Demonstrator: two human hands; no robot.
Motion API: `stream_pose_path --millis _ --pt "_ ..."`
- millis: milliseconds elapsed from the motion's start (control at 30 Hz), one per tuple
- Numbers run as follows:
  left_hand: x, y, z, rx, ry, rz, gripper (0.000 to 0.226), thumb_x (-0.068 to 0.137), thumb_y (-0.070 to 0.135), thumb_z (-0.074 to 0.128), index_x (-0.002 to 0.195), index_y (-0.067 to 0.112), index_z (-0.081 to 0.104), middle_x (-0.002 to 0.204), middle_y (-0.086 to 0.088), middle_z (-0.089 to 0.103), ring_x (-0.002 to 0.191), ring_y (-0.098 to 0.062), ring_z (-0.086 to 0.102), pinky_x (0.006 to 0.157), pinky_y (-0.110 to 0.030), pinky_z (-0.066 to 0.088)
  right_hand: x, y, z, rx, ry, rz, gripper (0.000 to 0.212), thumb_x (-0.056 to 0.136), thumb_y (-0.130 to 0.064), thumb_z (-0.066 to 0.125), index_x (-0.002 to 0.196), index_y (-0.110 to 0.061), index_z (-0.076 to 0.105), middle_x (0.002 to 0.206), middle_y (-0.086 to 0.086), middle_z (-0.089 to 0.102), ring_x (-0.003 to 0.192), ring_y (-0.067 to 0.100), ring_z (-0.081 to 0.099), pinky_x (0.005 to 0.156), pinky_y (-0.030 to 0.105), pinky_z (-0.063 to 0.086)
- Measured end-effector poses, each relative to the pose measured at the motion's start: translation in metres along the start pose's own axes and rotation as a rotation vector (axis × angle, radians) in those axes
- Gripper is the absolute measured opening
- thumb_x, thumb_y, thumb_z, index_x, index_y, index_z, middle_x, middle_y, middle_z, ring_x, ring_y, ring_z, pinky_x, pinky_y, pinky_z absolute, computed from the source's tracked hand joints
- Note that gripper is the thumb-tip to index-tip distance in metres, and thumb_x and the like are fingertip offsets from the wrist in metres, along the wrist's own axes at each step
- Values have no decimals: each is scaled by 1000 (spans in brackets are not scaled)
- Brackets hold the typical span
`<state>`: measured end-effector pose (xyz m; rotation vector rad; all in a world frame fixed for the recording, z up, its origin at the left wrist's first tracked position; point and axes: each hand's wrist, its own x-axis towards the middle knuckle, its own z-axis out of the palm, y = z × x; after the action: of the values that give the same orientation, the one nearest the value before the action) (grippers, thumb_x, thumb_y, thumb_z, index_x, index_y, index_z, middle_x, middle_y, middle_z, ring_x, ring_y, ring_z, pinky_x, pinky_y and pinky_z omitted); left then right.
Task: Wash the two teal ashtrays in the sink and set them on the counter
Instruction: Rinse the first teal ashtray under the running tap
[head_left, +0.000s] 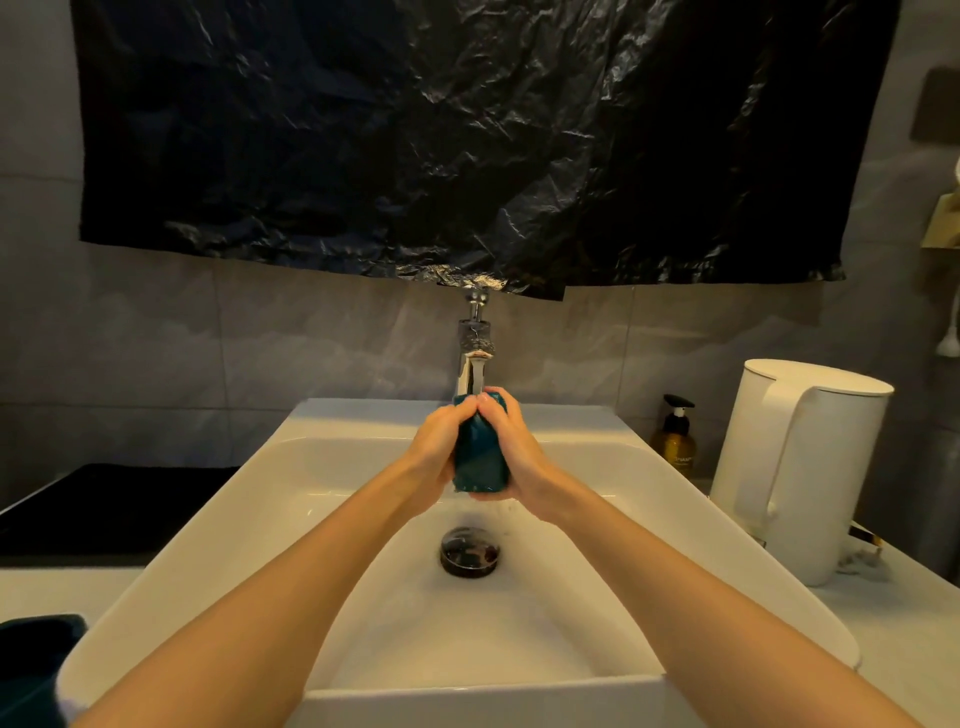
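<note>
Ashtray (480, 460), teal, sits beneath the faucet (471, 358) over the sink (249, 525), left hand (436, 444) and right hand (517, 454) gripping its sides.

I had both bare forearms stretched forward and drawing together, my left arm (311, 561) coming from the lower left and my right arm (675, 571) from the lower right. My left hand (434, 447) and right hand (519, 457) met at one height, palms facing, fingers curled round the teal ashtray (480, 460) clasped between them, fingertips nearly meeting at its top.
</note>
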<state>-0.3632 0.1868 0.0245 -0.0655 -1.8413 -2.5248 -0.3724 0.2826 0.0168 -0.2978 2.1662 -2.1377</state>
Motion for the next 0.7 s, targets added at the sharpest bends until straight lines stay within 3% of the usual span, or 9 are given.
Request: stream_pose_path --millis 100,167,267,333,467,567,700 --pt "2 4 -3 -117 81 -76 26 98 37 43 110 18 57 102 -11 60 92 -23 58 80 -37 51 2 4 5 -112 -15 -118 47 98 -49 41 141 -38 28 132 4 47 111 21 54 89 35 52" --pt "2 4 -3 -63 54 -63 29 97 38 44 114 18 57 108 -11 60 97 -23 58 80 -35 51 1 3 8 -89 6 -68 42 96 -55 40 136 -43 32 129 3 49 112 22 54 92 45 53" --pt "1 2 2 11 -34 2 28 97 28 47 117 11 57 111 -12 60 97 -21 59 69 -28 51 0 -1 5 98 52 54 27 93 -56 45 118 -48 45 121 2 54 107 24 56 83 49 55" --pt "0 2 4 -7 -54 -3 28 96 26 49 119 11 56 111 -12 61 98 -21 59 71 -29 52 0 -1 0 81 49 23 25 93 -54 45 117 -47 45 120 3 54 106 25 57 81 47 57" --pt "2 4 -2 -82 -23 -52 33 97 33 48 123 14 54 114 -12 61 100 -23 59 73 -32 53 -1 4 -2 -109 28 -205 38 98 -45 43 134 -38 35 130 5 47 113 20 53 94 35 49" --pt "3 6 -2 -57 -6 -43 38 98 37 43 126 12 52 121 -15 59 109 -26 57 77 -33 54 -2 2 -1 -75 8 -200 40 99 -43 41 138 -36 33 128 3 47 110 18 54 89 29 50" --pt "4 4 -1 -71 -50 -28 34 100 30 42 127 11 51 122 -15 59 108 -24 58 74 -31 53 -1 -3 -1 29 -1 -35 37 97 -48 43 133 -44 37 127 1 51 111 20 55 94 45 51"
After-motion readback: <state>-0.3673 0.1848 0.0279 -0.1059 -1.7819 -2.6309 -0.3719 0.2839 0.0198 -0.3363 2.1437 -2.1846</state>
